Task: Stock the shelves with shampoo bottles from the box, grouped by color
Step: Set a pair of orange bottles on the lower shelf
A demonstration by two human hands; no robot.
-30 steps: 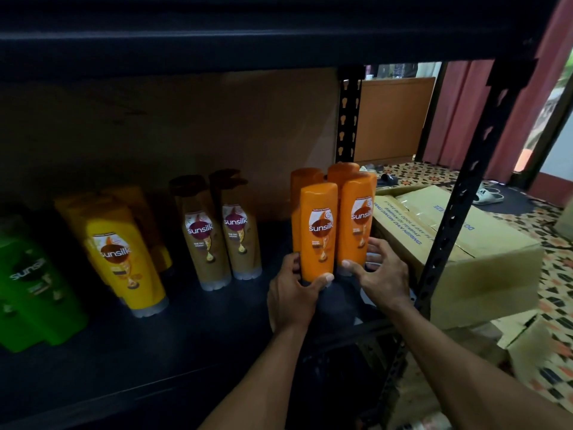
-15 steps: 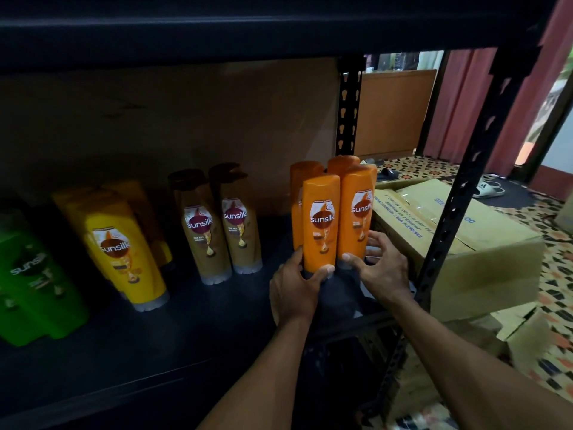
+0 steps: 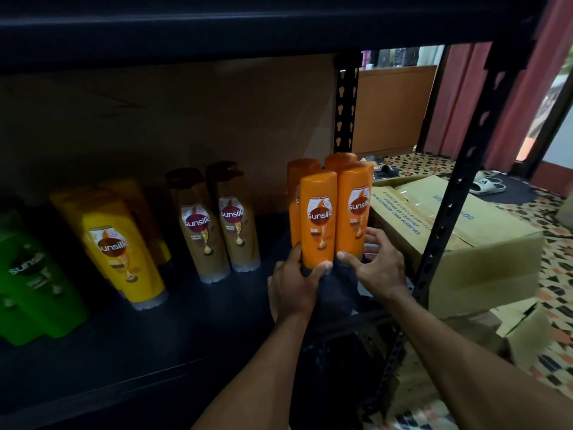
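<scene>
Orange bottles [image 3: 319, 218] upright on shelf [image 3: 186, 336]; left hand [image 3: 293, 283], right hand [image 3: 378, 268] clamped round bases.

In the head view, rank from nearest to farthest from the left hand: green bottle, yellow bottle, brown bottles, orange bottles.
1. orange bottles, one gripped by the left hand
2. brown bottles, just left
3. yellow bottle, farther left
4. green bottle, far left

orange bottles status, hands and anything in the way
Left hand grips front-left orange bottle at base; right hand grips front-right orange bottle. Both upright, rear orange bottles just behind. Nothing in the way.
</scene>
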